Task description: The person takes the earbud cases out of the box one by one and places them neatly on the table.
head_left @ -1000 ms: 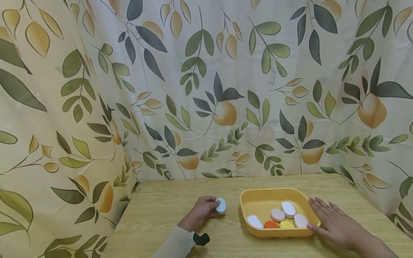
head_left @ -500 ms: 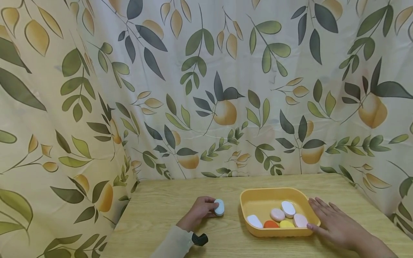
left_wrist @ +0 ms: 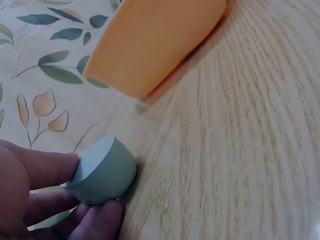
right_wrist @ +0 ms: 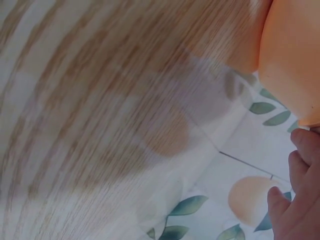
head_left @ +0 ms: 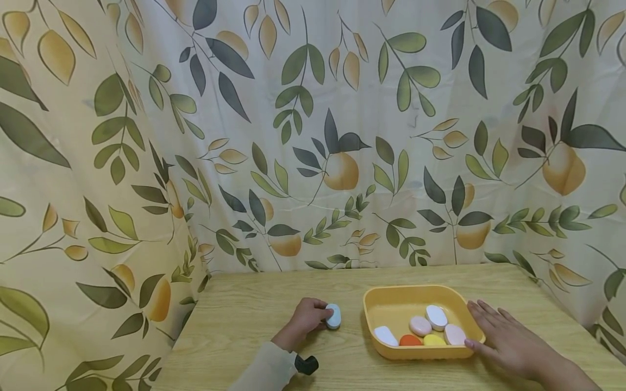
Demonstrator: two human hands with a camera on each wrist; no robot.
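Observation:
Between the thumb and fingers of my left hand (head_left: 308, 317) is a small pale blue oval piece (head_left: 333, 316), pinched left of the tray. Up close in the left wrist view, the blue piece (left_wrist: 107, 172) shows a flat face and a tapering rounded side, right at the tabletop. My right hand (head_left: 511, 339) lies with straight fingers against the right side of a yellow-orange tray (head_left: 391, 296). Inside the tray are two white ovals, one at the front left (head_left: 386, 335) and one further back (head_left: 437, 317), with pink (head_left: 420, 326), orange-red (head_left: 411, 340) and yellow (head_left: 434, 340) pieces.
The light wood-grain table (head_left: 235, 315) reaches back to a leaf-and-fruit patterned curtain (head_left: 313, 163), which also hangs along both sides. A black strap-like piece (head_left: 306, 365) sticks out at my left sleeve (head_left: 264, 369).
My left hand keeps its pinch on the pale blue oval piece, which has shifted very slightly towards me. The right hand and the tray stay where they were.

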